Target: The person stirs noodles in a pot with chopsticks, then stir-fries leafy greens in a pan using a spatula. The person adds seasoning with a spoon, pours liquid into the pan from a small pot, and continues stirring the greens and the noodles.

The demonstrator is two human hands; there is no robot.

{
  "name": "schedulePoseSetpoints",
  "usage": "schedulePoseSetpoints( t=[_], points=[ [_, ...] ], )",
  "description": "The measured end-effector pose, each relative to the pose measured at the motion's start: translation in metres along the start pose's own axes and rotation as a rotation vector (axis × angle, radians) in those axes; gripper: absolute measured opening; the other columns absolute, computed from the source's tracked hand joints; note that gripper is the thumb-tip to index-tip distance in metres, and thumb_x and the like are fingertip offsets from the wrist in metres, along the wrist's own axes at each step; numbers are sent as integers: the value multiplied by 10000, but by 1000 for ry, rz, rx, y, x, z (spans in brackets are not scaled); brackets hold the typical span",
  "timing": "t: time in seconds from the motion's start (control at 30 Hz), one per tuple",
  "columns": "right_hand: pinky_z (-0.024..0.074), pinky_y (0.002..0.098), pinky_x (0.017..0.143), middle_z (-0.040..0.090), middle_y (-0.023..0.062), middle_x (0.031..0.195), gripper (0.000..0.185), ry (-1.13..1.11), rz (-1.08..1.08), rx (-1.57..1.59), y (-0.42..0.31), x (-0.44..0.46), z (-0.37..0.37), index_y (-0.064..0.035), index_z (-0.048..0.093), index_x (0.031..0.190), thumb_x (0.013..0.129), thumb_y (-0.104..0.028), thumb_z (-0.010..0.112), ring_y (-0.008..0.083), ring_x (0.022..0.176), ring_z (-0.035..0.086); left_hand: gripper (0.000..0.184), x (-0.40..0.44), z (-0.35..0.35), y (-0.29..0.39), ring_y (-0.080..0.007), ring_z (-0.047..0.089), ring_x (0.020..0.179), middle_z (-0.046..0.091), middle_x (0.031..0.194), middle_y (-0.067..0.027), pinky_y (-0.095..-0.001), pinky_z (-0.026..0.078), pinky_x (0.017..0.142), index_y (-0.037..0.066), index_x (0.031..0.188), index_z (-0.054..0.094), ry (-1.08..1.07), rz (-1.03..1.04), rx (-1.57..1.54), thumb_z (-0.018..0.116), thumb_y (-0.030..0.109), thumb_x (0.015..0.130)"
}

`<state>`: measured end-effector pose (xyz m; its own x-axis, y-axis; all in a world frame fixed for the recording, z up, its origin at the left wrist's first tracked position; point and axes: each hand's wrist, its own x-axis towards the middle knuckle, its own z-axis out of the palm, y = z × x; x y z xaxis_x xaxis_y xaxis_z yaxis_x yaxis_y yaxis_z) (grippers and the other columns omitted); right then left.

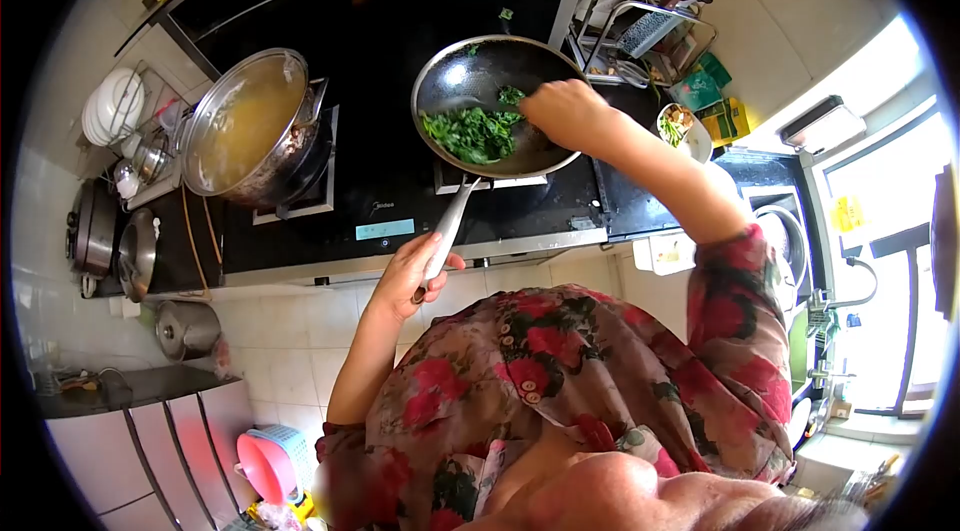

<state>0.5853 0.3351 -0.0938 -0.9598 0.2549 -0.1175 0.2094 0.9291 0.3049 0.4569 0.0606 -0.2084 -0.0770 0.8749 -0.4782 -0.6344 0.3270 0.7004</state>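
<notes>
A dark wok [455, 81] is tilted over the stove's right burner, with chopped leafy greens [470, 136] in its lower left part. Fingers of my left hand [415, 271] wrap round the wok's metal handle [452, 226]. Over the wok's right side is my right hand [560, 116], closed, at the edge of a small clump of greens [511, 96]. What its fingers hold, if anything, is hidden.
A large pot [245, 126] of yellowish liquid stands on the left burner. To the right are a knife rack [640, 26], a bowl [690, 136] with chopped food and a sink [785, 231]. Plates [120, 101] and lidded pots are at the left.
</notes>
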Motion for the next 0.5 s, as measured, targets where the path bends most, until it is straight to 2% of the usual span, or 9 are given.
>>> schedulePoseSetpoints(
  t=[0.03, 0.1, 0.17, 0.23, 0.3, 0.4, 0.43, 0.47, 0.5],
  points=[
    [524, 364, 611, 668, 110, 753, 86, 88, -24, -7, 4, -17, 3, -85, 664, 835, 769, -120, 621, 283, 727, 671, 263, 0, 0, 0, -72, 431, 474, 614, 832, -135, -200, 322, 342, 46, 1053, 489, 8, -2, -12, 463, 296, 973],
    [530, 365, 611, 663, 122, 731, 92, -11, -18, 99, -3, -54, -39, -74, 663, 838, 772, -102, 606, 292, 714, 670, 267, 0, -3, -2, -72, 432, 474, 614, 833, -137, -200, 323, 342, 46, 1049, 491, -3, 9, -22, 468, 300, 971],
    [536, 361, 600, 657, 133, 708, 100, -154, -19, -60, -19, -56, -32, -56, 660, 833, 758, -74, 595, 290, 695, 670, 270, 2, -3, -5, -73, 433, 474, 614, 834, -139, -200, 324, 341, 46, 1045, 492, -19, 6, -20, 474, 305, 969],
    [546, 339, 585, 691, 111, 795, 77, -56, -15, -116, -22, -37, 10, -56, 690, 761, 740, -67, 616, 250, 745, 692, 273, 3, -4, -4, -75, 434, 475, 615, 840, -143, -201, 324, 341, 48, 1041, 493, -22, 14, -16, 483, 310, 965],
    [545, 328, 588, 688, 94, 781, 65, 34, 80, -185, -14, -20, 37, -82, 690, 755, 739, -89, 627, 239, 752, 691, 270, 3, -4, -6, -75, 434, 475, 615, 845, -144, -200, 324, 342, 53, 1043, 491, -33, 18, -5, 492, 310, 961],
    [547, 326, 628, 693, 61, 810, 71, -100, 284, -157, 22, -42, 29, -124, 693, 776, 760, -131, 624, 208, 802, 686, 263, 3, -5, -5, -78, 440, 483, 614, 851, -141, -198, 326, 345, 65, 1058, 485, -29, -17, -72, 499, 307, 957],
    [551, 339, 669, 698, 79, 851, 104, -15, 289, -121, 37, -61, 22, -98, 696, 797, 777, -127, 598, 226, 831, 686, 263, 2, -5, -7, -78, 440, 483, 614, 851, -141, -198, 326, 345, 65, 1058, 485, -32, -18, -84, 499, 307, 957],
    [550, 356, 696, 691, 101, 851, 131, -140, 350, 5, 52, -71, 13, -59, 686, 812, 800, -122, 573, 246, 847, 679, 260, 2, -5, -6, -77, 441, 485, 613, 850, -139, -198, 326, 346, 66, 1063, 483, -41, -14, -77, 496, 304, 958],
    [555, 388, 634, 667, 153, 749, 161, -175, 336, 43, 74, -77, 19, -17, 661, 809, 821, -117, 536, 277, 734, 682, 258, 1, -5, -3, -77, 442, 487, 612, 848, -136, -197, 326, 347, 67, 1068, 481, -45, -8, -67, 494, 301, 960]
  ],
)
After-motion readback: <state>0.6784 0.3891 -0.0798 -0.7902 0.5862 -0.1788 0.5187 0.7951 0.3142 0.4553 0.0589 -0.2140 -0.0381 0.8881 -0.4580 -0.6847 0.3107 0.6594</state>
